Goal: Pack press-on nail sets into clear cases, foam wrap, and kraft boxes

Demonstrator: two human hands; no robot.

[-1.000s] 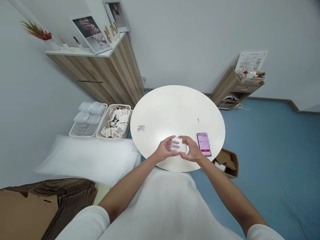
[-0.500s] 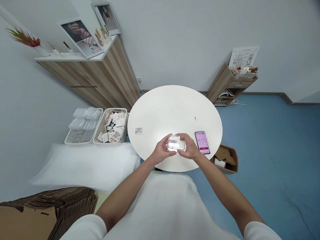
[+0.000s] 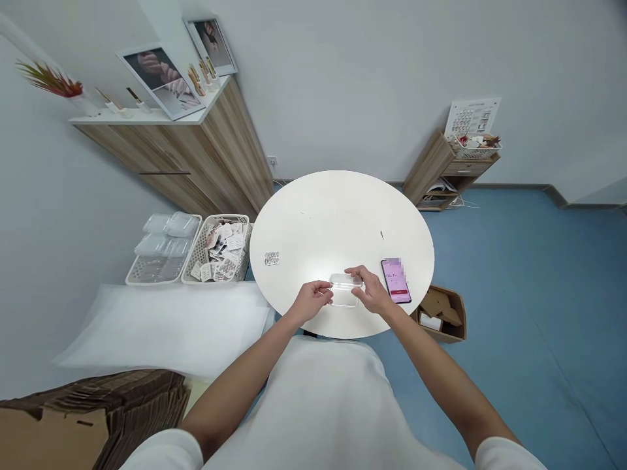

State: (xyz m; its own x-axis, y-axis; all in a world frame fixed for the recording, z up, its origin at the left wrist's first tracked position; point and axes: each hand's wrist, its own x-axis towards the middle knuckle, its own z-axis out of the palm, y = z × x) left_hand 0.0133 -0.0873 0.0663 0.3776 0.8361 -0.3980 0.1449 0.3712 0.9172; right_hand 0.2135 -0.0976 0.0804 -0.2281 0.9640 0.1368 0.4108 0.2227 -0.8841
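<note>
Pinching opposite edges, left hand (image 3: 311, 301) and right hand (image 3: 372, 293) hold a clear case (image 3: 344, 292). Apparently just opened, it exposes its interior.

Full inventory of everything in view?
Table: 1, white, centre
Clear case: 1, colourless, over table
Phone: 1, pink screen, table right
Studded card: 1, silvery, table left
Baskets: 3, white, left and upper right
Cabinet: 1, woodgrain, upper left
Framed pictures: 2, grey, on cabinet
Sticks: several, mostly gold, on cabinet
Plant: 1, red-green, on cabinet
Shelf: 1, woodgrain, upper right
Board: 1, white, above shelf
Carton: 1, brown, floor right
Cardboard: stack, brown, lower left
Sheets: pile, white, left
Left hand, right hand: one each, bare, at case
</note>
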